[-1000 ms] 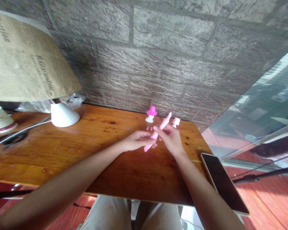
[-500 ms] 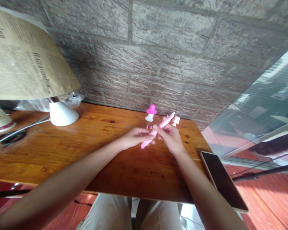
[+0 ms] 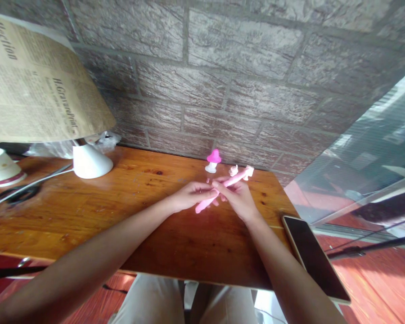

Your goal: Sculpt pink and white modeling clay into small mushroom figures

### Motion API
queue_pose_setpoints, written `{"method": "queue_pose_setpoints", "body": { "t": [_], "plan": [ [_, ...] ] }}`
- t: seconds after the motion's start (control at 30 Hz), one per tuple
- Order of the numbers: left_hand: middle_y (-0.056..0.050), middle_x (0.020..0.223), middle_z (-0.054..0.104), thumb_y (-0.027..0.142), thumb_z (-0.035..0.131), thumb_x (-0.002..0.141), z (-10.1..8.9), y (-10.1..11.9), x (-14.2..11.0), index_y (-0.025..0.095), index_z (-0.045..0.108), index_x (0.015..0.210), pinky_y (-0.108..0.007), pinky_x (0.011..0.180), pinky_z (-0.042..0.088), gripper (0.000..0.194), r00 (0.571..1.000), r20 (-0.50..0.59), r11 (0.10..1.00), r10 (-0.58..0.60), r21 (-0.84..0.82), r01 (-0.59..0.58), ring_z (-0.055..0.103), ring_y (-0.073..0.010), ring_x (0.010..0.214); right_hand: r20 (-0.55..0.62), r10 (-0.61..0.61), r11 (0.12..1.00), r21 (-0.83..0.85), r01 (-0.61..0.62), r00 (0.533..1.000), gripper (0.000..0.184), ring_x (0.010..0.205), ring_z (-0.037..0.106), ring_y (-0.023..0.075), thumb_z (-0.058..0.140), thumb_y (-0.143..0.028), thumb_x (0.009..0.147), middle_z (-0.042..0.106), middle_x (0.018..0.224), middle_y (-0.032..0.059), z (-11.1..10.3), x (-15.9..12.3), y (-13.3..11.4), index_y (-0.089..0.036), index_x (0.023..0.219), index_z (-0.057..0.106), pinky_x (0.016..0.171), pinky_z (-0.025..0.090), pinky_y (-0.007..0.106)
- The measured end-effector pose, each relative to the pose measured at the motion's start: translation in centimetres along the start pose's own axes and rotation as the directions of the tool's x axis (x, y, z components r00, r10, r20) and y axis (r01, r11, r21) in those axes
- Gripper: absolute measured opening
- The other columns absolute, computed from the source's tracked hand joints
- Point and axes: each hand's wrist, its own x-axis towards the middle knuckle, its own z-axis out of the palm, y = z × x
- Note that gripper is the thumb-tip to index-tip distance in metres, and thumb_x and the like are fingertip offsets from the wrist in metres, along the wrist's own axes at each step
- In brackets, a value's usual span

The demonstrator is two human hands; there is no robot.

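Note:
A long pink roll of what looks like modelling clay [image 3: 203, 205] slants between my two hands above the table. My left hand [image 3: 193, 194] pinches its lower part, thumb on top. Higher up, the thumb and fingers of my right hand [image 3: 234, 196] are closed on it. Just behind stands a small mushroom figure [image 3: 213, 158] with a bright pink cap and white stem. A small pale pink figure [image 3: 233, 170] and another pale pink piece [image 3: 249, 170] sit beyond my right hand, near the roll's far end. A tiny pink bit [image 3: 208, 180] lies by my left fingertips.
On the left are a lamp [image 3: 91, 162] with a newsprint shade, a paper cup [image 3: 2, 167], black-handled scissors [image 3: 18, 194] and a white cord. A tablet [image 3: 315, 256] lies at the table's right edge. A stone wall [image 3: 202, 108] rises behind the wooden table [image 3: 138, 189].
The pink roll has tipped flatter, its far end dropping toward the pale piece and its near end shifting slightly left. Both hands still hold it; the small pale figure is now uncovered.

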Motion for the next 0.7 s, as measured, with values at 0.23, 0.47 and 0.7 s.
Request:
{"method": "queue_pose_setpoints", "body": {
  "t": [0.23,0.47,0.7],
  "plan": [
    [-0.014,0.098,0.075,0.058,0.07,0.081,-0.06,-0.2,-0.02,0.013,0.073,0.108,-0.029,0.073,0.053,0.053,0.987,0.112,0.966,-0.117,-0.216,0.139,0.072,-0.0201,0.082,-0.006,-0.024,1.0,0.0,0.024,1.0,0.034,0.049,0.049,0.0085,0.081,-0.048,0.072,0.064,0.061,-0.0009,-0.08,0.05,0.08,-0.017,0.082,0.074,0.046,0.039,0.024],
    [-0.009,0.08,0.075,0.057,0.069,0.082,-0.09,0.28,-0.12,0.012,0.075,0.094,-0.027,0.07,0.05,0.047,0.996,0.031,0.995,-0.085,-0.044,0.086,0.068,-0.0166,0.072,-0.061,0.011,0.996,0.088,-0.006,0.998,0.038,0.05,0.048,0.008,0.083,-0.047,0.069,0.068,0.068,0.0001,-0.22,0.27,0.31,-0.018,0.092,0.073,0.046,0.037,0.024],
    [-0.004,0.065,0.068,0.061,0.068,0.08,0.03,-0.05,0.04,0.012,0.074,0.088,-0.025,0.062,0.048,0.05,0.994,-0.112,0.999,-0.014,0.04,0.018,0.064,-0.0156,0.067,0.014,0.013,0.998,0.061,-0.014,1.0,0.038,0.05,0.044,0.0075,0.083,-0.045,0.071,0.067,0.071,0.0001,-0.55,0.27,0.74,-0.019,0.097,0.073,0.044,0.029,0.024]
  ]
}}
